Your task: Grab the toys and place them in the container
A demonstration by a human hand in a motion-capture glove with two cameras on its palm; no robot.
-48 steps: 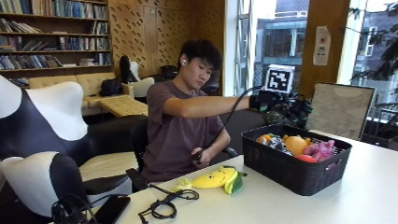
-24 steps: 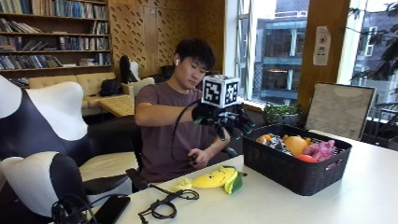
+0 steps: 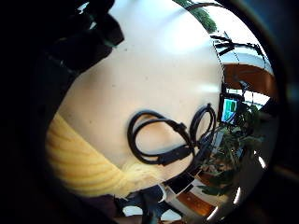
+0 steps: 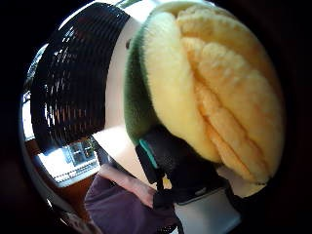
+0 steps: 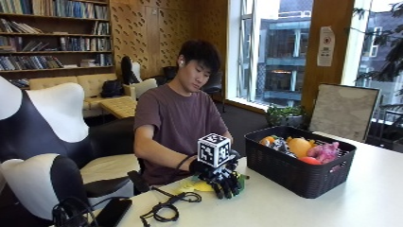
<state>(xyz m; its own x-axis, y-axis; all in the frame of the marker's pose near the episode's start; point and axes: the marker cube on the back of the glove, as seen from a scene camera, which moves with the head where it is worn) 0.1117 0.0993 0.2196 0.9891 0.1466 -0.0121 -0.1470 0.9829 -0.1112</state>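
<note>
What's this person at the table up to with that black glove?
They are tidying soft toys into a black woven plastic basket on the white table. Several colourful toys already lie inside. The black-gloved right hand is down on a yellow and green plush toy lying on the table beside the basket; whether its fingers have closed on it cannot be told. A coiled black cable lies nearby.

White table (image 5: 353, 208), light top. Bearing: black woven basket (image 5: 296, 168) toward the far side; yellow plush toy with green part (image 5: 200, 185) near the front edge, just beside the basket; coiled black cable (image 5: 165, 210) close to the toy; dark phone (image 5: 113, 211) at the near corner.
</note>
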